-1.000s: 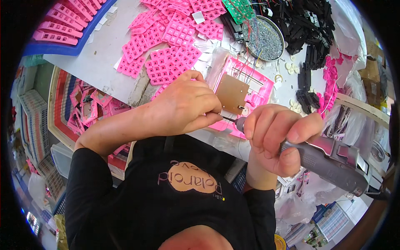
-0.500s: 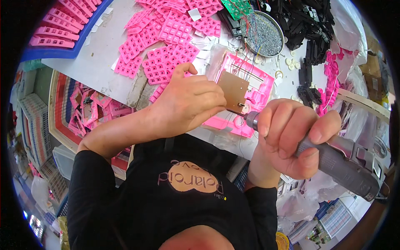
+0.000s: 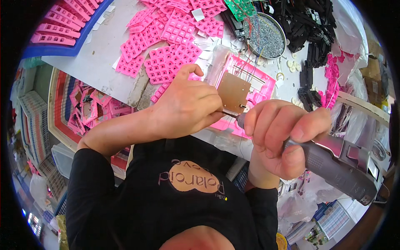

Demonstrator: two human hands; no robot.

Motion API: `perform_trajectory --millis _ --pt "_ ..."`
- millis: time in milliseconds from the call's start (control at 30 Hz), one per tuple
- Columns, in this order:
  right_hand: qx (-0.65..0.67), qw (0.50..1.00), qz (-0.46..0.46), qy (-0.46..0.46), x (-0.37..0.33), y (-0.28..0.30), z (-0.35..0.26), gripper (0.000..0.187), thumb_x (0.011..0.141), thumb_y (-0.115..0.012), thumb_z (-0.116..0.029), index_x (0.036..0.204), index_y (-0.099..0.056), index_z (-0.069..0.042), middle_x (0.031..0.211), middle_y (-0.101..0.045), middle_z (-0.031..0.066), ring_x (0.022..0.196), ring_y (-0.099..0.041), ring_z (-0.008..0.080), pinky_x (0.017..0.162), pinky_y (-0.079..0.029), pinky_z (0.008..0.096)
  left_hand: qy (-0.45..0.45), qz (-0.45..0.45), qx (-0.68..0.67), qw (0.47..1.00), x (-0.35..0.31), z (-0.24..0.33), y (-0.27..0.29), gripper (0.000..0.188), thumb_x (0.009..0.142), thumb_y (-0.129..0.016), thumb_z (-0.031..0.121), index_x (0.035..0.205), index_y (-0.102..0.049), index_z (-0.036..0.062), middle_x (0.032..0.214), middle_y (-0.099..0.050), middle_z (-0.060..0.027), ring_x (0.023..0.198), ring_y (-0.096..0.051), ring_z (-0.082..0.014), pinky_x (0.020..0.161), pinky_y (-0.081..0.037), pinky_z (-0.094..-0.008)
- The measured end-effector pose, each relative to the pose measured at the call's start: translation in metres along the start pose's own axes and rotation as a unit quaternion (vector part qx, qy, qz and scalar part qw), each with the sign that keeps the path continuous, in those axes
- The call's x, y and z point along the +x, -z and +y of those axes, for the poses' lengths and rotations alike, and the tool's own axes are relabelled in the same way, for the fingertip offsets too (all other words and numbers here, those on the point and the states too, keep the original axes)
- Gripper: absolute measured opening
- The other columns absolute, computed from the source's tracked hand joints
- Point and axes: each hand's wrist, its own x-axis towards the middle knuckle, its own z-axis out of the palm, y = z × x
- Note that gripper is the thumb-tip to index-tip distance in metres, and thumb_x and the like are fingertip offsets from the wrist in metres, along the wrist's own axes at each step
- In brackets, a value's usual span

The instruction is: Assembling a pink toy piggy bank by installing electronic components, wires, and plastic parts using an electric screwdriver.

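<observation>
My right hand (image 3: 283, 137) is wrapped around a grey electric screwdriver (image 3: 337, 166), held tilted with its bit (image 3: 229, 114) pointing left. The bit's tip meets the fingertips of my left hand (image 3: 187, 102). Those fingers are pinched together, with one finger raised at the far side; whatever sits between them is hidden. Just beyond both hands lies a pink plastic casing (image 3: 260, 87) on the table. A brown circuit board (image 3: 233, 91) rests in it, with thin wires running from it toward the far side.
A heap of pink keypad pieces (image 3: 171, 62) spreads beyond my left hand. Farther off stand a round tray of small screws (image 3: 266, 37) and a green circuit board (image 3: 239, 8). Black plastic parts (image 3: 306, 25) pile up at right. A blue tray (image 3: 54, 52) holds pink parts at far left.
My right hand and the screwdriver have shifted slightly left, bringing the bit to my left fingertips. The left hand has pulled back a little from the board.
</observation>
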Motion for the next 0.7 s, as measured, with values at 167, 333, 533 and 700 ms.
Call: perform_trajectory --millis 167,333,533,700 --pt "0.002 1.0 0.023 0.003 0.0 0.0 0.006 0.029 0.092 -0.069 -0.01 0.107 -0.045 -0.007 0.066 -0.055 0.0071 0.056 -0.051 0.0176 0.061 -0.049 0.0394 -0.013 0.026 -0.027 0.999 -0.005 -0.008 -0.008 0.011 0.081 -0.078 0.011 0.087 -0.069 0.0087 0.076 -0.065 -0.0016 0.072 -0.065 -0.0199 0.091 -0.04 -0.0437" --pt "-0.05 0.993 0.095 0.057 0.01 0.018 0.046 0.026 0.094 -0.067 -0.011 0.104 -0.043 -0.005 0.064 -0.052 0.0055 0.052 -0.049 0.0144 0.055 -0.048 0.0352 0.109 0.115 0.019 0.987 -0.003 -0.026 0.005 0.022 0.088 -0.073 0.019 0.073 -0.06 0.0108 0.065 -0.057 -0.0018 0.059 -0.055 -0.023 0.083 -0.039 -0.0394" --pt "-0.077 0.991 0.096 0.059 0.019 0.024 0.063 0.023 0.091 -0.065 -0.005 0.101 -0.045 -0.003 0.07 -0.056 0.0075 0.056 -0.053 0.0126 0.056 -0.049 0.0293 0.067 0.086 -0.009 0.994 -0.012 -0.03 0.002 0.03 0.084 -0.075 0.01 0.068 -0.051 0.009 0.06 -0.044 -0.0027 0.053 -0.042 -0.022 0.071 -0.032 -0.038" --pt "-0.192 0.976 0.099 0.035 0.011 0.029 0.074 0.022 0.089 -0.068 -0.004 0.099 -0.049 -0.003 0.077 -0.06 0.0067 0.063 -0.057 0.0117 0.061 -0.049 0.0271 0.078 0.112 -0.004 0.991 -0.007 -0.025 -0.002 0.02 0.082 -0.076 0.01 0.077 -0.057 0.0101 0.071 -0.055 -0.0011 0.066 -0.054 -0.0206 0.078 -0.032 -0.0385"
